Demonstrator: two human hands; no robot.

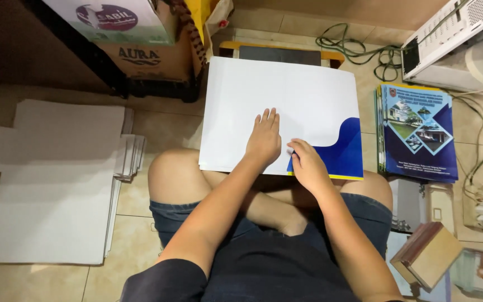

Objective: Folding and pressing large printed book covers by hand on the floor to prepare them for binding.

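Currently, seated cross-legged on the tiled floor, the person works a white card sheet (275, 106) that lies across the knees and over a low board (282, 53) at the far side.

Far left: a stack of flat white sheets (51, 184) lies on the tiles, fanned at its right edge, well apart from both hands. Far of it, a cardboard box (146, 53) sits in a dark shelf frame.

Centre: the left hand (264, 140) lies flat on the white sheet, palm down, fingers together and pointing away. It holds nothing and appears to pin the sheet in place.

Just right of it, the right hand (307, 165) rests on the near edge of the blue flap (342, 151), a curved blue panel with a yellow near edge at the sheet's near right corner. Fingers are bent, tips on the flap's left edge; whether they pinch it or only press it, I cannot tell.

Right: a pile of finished blue folders (417, 131) with printed photos stands on the floor, near but not touching the sheet. Cables (364, 53) and a white appliance (454, 39) lie beyond; a small brown box (429, 254) sits nearest right.

Judgement: step in hand looks like folding and creasing the pocket flap. The crease would need firm pressure along the fold line while the left hand steadies the sheet.
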